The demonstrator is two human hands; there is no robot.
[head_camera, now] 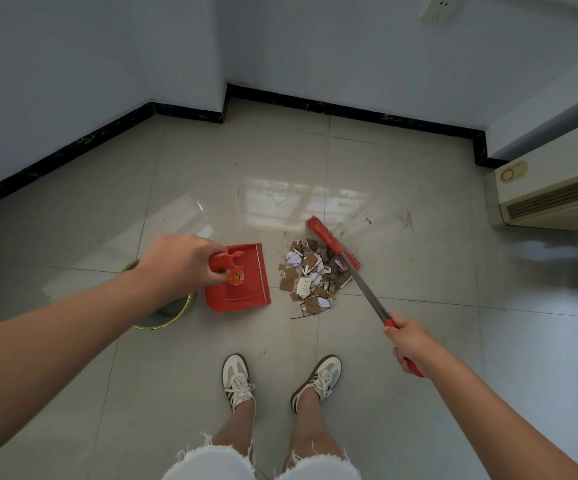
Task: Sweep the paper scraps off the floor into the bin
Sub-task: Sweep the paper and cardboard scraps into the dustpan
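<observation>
Left hand (180,263) fingers curled tight round the red plastic handle of the dustpan (237,278); pan is flat, square-ish, ribbed inside, round sticker near the handle, open lip facing right toward the scraps. Right hand (410,344) clenched round the red grip at the end of the broom (336,249), thumb on top; shaft is thin shiny metal, head a long red plastic bar with short bristles, angled, resting at the far right edge of the pile.

Paper scraps (313,277) sit in one loose heap on the floor just right of the dustpan, not touching it: brown cardboard bits, crumpled white paper, a few thin dark strips sticking out at the near edge. Bin (162,311) is round, greenish with a yellow rim, mostly hidden under the left forearm, just left of the dustpan.

Floor (401,375) is glossy pale tile with grey grout lines, window glare beyond the pile, faint scuffs and debris specks past the broom. White walls, black skirting, inside corner ahead. Cream floor-standing unit with vent slats (550,199) at right. Socket (438,8) high on wall. White sneakers (237,381), frayed white shorts at bottom.
</observation>
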